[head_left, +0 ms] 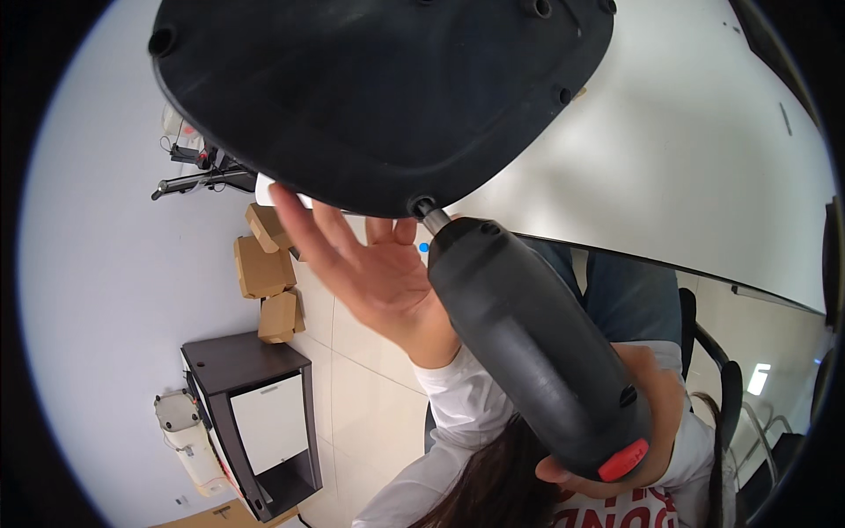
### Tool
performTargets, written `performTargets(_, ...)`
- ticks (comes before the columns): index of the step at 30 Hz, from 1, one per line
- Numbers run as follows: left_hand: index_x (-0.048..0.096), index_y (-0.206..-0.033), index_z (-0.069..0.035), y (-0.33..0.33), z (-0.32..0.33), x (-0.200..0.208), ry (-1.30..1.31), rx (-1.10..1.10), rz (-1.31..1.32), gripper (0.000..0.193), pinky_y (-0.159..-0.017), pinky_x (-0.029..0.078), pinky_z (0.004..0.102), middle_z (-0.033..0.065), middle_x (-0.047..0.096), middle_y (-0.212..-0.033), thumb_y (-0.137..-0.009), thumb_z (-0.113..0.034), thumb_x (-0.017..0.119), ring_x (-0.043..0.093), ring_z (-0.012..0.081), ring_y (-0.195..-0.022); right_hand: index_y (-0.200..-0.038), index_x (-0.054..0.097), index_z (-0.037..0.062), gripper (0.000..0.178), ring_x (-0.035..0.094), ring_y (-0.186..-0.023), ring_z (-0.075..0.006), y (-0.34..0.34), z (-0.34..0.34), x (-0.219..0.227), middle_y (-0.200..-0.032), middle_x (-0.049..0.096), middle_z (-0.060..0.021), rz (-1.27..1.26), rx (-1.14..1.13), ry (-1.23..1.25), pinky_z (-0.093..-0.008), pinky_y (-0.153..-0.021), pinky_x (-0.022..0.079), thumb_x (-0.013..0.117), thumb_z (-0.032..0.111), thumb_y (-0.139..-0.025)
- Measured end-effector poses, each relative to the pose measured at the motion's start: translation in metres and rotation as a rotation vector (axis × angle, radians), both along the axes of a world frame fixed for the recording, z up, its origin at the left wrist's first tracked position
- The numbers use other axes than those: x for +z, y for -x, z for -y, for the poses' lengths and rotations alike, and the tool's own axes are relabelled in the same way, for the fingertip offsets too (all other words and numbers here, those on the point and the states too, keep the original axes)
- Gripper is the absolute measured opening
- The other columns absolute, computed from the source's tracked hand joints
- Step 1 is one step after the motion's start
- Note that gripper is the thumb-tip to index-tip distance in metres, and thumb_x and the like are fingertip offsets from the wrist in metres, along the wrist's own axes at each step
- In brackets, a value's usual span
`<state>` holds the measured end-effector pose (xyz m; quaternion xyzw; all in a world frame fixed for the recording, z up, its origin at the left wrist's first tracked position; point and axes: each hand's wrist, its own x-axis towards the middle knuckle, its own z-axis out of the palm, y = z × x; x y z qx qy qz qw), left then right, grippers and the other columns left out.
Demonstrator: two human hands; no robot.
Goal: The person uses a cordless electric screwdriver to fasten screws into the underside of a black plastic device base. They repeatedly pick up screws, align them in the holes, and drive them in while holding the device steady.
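A large black plastic cover [352, 97] with rounded edges and screw bosses along its rim fills the top of the head view. My left hand [383, 286] is palm up below its near edge, fingers spread and stretched out. Several of its fingertips disappear behind the cover. In my right hand [660, 405] is a black power screwdriver [537, 343] with a red part at its rear end. My right fingers wrap around its back and are partly hidden by the body. The metal tip [432, 216] meets a screw boss at the cover's near edge.
A white table [678, 158] extends to the right beyond the cover. Cardboard boxes [264, 264] and a dark cabinet [255, 370] stand on the floor at the left. Black equipment [207, 176] lies behind the cover. A dark chair [726, 378] is at the right.
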<state>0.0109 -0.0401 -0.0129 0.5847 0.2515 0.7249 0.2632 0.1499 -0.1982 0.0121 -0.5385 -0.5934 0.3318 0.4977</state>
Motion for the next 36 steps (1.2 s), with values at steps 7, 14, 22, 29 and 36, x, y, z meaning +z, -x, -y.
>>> performTargets(7,0.019,-0.145,-0.013,-0.045,-0.015,0.023,0.266,0.515,0.031,0.082,-0.089,0.051,0.0382,0.0221,0.038,-0.137,-0.078,-0.011,0.067,0.05,0.0299,-0.119,-0.11,0.044,-0.0063,0.083,0.066,-0.064,-0.0185,-0.006,-0.021,0.019,-0.08,0.066,-0.0101,-0.013,0.151,-0.011,-0.0264,-0.058,0.049,0.08,0.051,-0.063)
performTargets(14,0.021,-0.144,-0.009,-0.042,-0.013,0.039,0.186,0.283,0.17,0.082,-0.079,0.051,0.0295,0.0203,0.039,-0.137,-0.079,-0.015,0.07,0.055,0.0256,-0.111,-0.111,0.041,-0.0084,0.086,0.066,-0.063,-0.019,-0.005,-0.016,0.015,-0.08,0.066,-0.01,-0.197,0.096,0.041,-0.028,-0.059,0.053,0.078,0.054,-0.064)
performTargets(22,0.018,-0.145,-0.005,-0.032,-0.022,0.025,0.039,0.143,0.171,0.085,-0.076,0.052,0.0256,0.0187,0.039,-0.137,-0.079,-0.014,0.071,0.056,0.0234,-0.109,-0.116,0.045,-0.0052,0.078,0.065,-0.075,-0.0229,-0.017,-0.029,0.016,-0.087,0.064,-0.0154,-0.093,0.217,-0.072,-0.0298,-0.064,0.049,0.081,0.04,-0.065)
performTargets(29,0.013,-0.146,-0.005,-0.03,-0.027,0.014,0.042,0.055,0.177,0.079,-0.08,0.049,0.0235,0.0164,0.037,-0.138,-0.083,-0.001,0.062,0.052,0.0203,-0.111,-0.118,0.045,-0.0036,0.073,0.064,-0.074,-0.0239,-0.018,-0.029,0.021,-0.089,0.063,-0.0139,-0.36,0.241,0.122,-0.032,-0.067,0.051,0.073,0.047,-0.073)
performTargets(36,0.023,-0.144,-0.005,-0.03,-0.025,0.017,-0.053,0.085,0.095,0.077,-0.075,0.053,0.0275,0.0157,0.028,-0.145,-0.079,0.005,0.063,0.054,0.0215,-0.105,-0.119,0.037,-0.016,0.089,0.062,-0.058,-0.0269,-0.012,-0.033,0.023,-0.083,0.055,-0.0193,-0.444,0.064,0.083,-0.0326,-0.053,0.053,0.066,0.057,-0.076)
